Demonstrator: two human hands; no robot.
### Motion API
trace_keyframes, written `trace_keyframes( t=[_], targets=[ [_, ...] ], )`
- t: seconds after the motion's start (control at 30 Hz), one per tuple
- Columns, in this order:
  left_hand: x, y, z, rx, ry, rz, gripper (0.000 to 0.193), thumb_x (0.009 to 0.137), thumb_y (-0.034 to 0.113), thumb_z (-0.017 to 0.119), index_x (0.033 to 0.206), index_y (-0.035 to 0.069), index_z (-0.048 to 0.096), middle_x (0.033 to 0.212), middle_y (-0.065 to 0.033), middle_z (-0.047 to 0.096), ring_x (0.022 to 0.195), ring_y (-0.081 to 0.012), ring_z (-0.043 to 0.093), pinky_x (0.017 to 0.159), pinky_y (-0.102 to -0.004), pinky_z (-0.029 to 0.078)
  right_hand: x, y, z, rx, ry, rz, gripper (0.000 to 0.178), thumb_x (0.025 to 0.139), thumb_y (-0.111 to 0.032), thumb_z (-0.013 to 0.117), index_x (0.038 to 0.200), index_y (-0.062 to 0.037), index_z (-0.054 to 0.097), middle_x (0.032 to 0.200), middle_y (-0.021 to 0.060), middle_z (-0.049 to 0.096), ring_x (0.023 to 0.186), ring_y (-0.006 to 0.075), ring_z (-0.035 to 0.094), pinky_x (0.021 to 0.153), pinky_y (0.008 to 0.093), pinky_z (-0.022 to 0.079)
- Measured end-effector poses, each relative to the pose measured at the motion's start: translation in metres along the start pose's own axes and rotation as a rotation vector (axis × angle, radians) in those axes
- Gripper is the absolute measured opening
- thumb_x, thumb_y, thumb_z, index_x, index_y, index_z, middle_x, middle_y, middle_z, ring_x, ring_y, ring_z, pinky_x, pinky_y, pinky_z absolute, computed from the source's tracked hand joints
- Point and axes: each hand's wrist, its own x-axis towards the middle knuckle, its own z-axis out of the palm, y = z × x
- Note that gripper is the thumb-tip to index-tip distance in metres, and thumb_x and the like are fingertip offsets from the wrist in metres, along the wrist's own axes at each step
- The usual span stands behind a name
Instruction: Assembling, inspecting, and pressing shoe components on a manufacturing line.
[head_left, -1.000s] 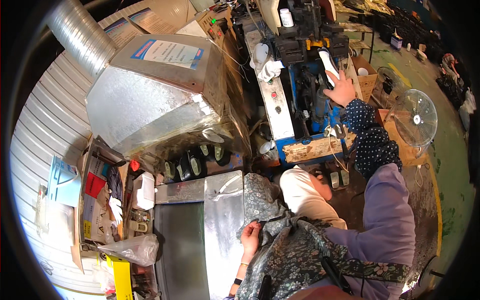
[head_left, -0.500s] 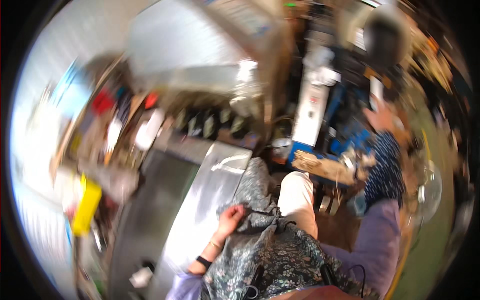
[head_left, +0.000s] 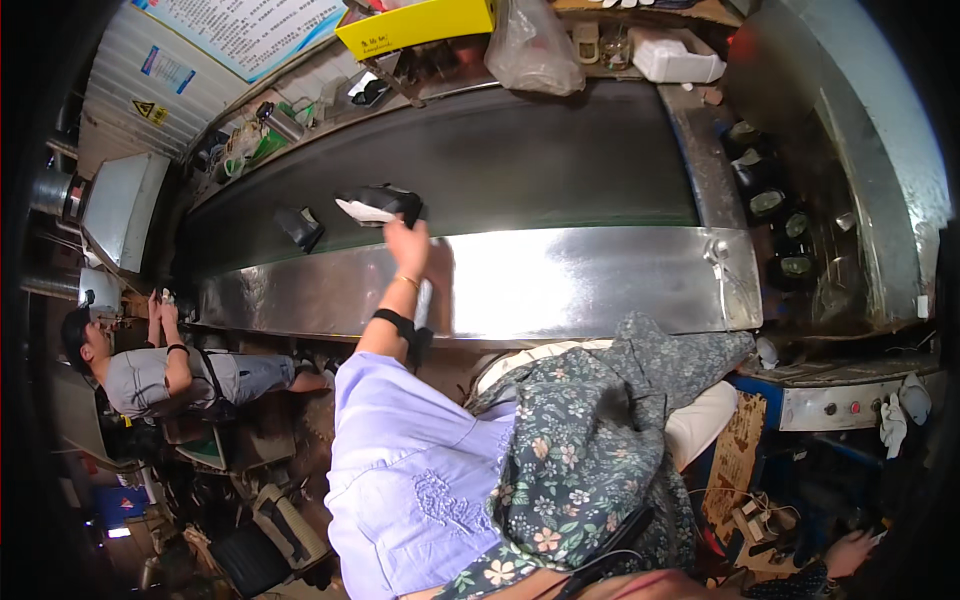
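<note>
My left hand (head_left: 406, 246) reaches out over the dark conveyor belt (head_left: 560, 160). Its fingers are closed on the near end of a black shoe (head_left: 408, 204) with a white underside, tilted on its side at the belt; the fingertips are partly hidden. A second dark shoe-like piece (head_left: 298, 228) lies to its left on the belt. Low at the right rim, my right hand (head_left: 848, 553) is in shadow beside a blue machine, fingers bent around something pale too small to make out.
A shiny metal ledge (head_left: 580, 285) borders the belt's near side. Beyond it stand a yellow box (head_left: 415, 28), a plastic bag (head_left: 535, 50) and a white foam box (head_left: 680, 57). Several dark shoes (head_left: 768, 203) sit at the right. A co-worker (head_left: 190, 380) is at the left.
My view has swung left, toward the belt. My left hand has gone from my apron to the black shoe on the belt. My right hand stays by the blue machine.
</note>
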Motion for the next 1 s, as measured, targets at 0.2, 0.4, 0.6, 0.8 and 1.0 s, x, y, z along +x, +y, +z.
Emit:
trace_keyframes(
  t=[0.2, 0.4, 0.6, 0.8, 1.0],
  targets=[
    [0.079, -0.019, 0.025, -0.41, -0.389, -0.208, 0.068, 0.088, 0.032, 0.072, 0.14, -0.006, 0.05, 0.144, -0.0249, 0.055, 0.13, -0.0317, 0.057, 0.108, -0.0389, 0.044, -0.156, -0.207, -0.022, 0.424, -0.022, -0.628, 0.051, 0.105, -0.043, 0.047, 0.136, -0.0047, 0.059, 0.125, 0.015, 0.065, 0.113, 0.0279, 0.064, 0.097, 0.0417, 0.05],
    [0.113, -0.019, -0.026, 0.473, -0.245, 0.449, 0.098, 0.074, 0.037, 0.085, 0.153, 0.002, 0.038, 0.153, -0.026, 0.045, 0.14, -0.0359, 0.047, 0.116, -0.0409, 0.039, -0.279, -0.321, -0.124, 0.427, -0.608, -0.591, 0.039, 0.106, -0.03, 0.046, 0.132, -0.0037, 0.062, 0.123, 0.0157, 0.066, 0.112, 0.0281, 0.064, 0.097, 0.0395, 0.05],
    [0.11, -0.033, -0.033, 0.544, -0.771, 0.013, 0.099, 0.066, 0.056, 0.087, 0.131, -0.01, 0.051, 0.122, -0.0276, 0.067, 0.114, -0.0372, 0.067, 0.099, -0.0416, 0.051, -0.274, -0.318, -0.198, 0.715, -0.795, -0.36, 0.033, 0.106, -0.019, 0.048, 0.131, -0.0035, 0.062, 0.124, 0.016, 0.065, 0.115, 0.0316, 0.063, 0.1, 0.0384, 0.049],
    [0.03, 0.069, 0.024, -0.476, -0.809, -0.19, 0.069, 0.078, 0.042, 0.085, 0.114, -0.013, 0.064, 0.108, -0.0223, 0.073, 0.096, -0.0276, 0.071, 0.086, -0.0361, 0.055, -0.154, -0.374, -0.286, 1.703, -0.546, -0.455, 0.03, 0.103, -0.008, 0.05, 0.128, 0.0025, 0.064, 0.13, 0.018, 0.066, 0.123, 0.0307, 0.061, 0.105, 0.035, 0.044],
    [-0.177, 0.237, 0.039, -0.637, -1.054, 0.416, 0.076, 0.075, 0.042, 0.088, 0.125, -0.007, 0.057, 0.103, -0.0201, 0.072, 0.099, -0.0299, 0.07, 0.086, -0.0384, 0.054, -0.076, -0.441, -0.436, 2.42, -0.625, -0.285, 0.053, 0.102, -0.016, 0.063, 0.15, -0.0016, 0.046, 0.117, 0.0093, 0.069, 0.101, 0.0097, 0.06, 0.092, 0.0265, 0.048]
  ],
)
